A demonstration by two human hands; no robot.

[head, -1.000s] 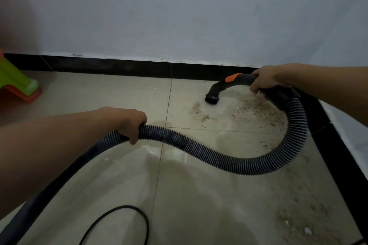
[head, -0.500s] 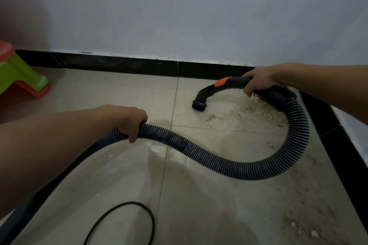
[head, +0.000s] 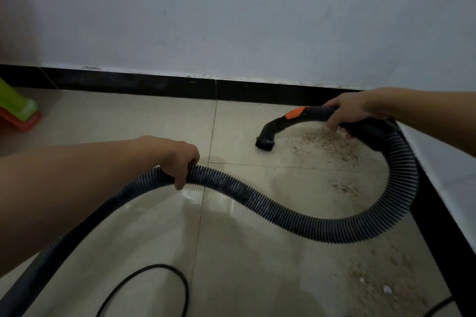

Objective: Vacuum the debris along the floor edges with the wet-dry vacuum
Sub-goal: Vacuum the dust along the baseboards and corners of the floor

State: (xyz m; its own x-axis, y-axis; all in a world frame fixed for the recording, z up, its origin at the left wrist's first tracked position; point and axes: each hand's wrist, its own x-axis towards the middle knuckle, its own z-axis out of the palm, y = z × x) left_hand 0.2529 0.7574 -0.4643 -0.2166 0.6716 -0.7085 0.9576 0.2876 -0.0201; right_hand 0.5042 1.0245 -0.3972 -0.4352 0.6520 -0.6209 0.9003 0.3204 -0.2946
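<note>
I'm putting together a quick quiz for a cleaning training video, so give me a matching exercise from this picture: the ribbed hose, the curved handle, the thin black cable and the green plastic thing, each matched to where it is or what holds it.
Things:
1. ribbed hose
2. curved handle
3. thin black cable
4. green plastic thing

Places:
A. looped at the bottom of the view
B. gripped by the right hand
C. at the left edge of the view
D. gripped by the left hand

Pairs: 1-D, 2-B, 3-A, 4-C.

Black ribbed hose (head: 283,216), orange-tabbed handle (head: 309,114), beige floor (head: 128,123).
</note>
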